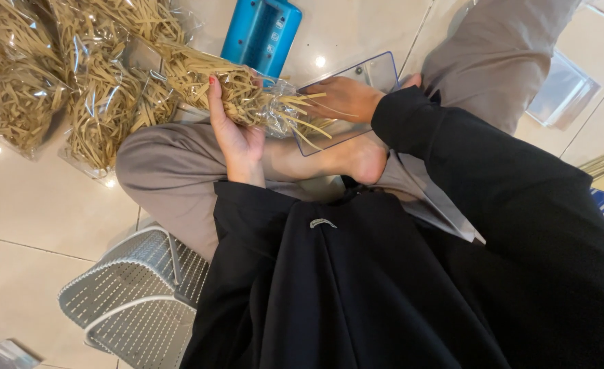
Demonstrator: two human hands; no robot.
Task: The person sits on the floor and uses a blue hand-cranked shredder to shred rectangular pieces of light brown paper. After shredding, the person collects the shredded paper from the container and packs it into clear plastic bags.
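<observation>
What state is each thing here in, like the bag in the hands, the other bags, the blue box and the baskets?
Bag in hands: clear, stuffed with tan strips, mouth open, strips poking out.
Left hand: gripping that bag from below.
Right hand: at the bag's open end.
Other bags: filled, piled on the floor.
Blue box: lying flat on the tiles.
Grey baskets: stacked, tipped sideways.

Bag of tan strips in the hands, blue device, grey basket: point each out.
Bag of tan strips (247, 96): head view, on its clear middle.
Blue device (261, 31): head view, on its top face.
Grey basket (138, 301): head view, on its perforated wall.
</observation>
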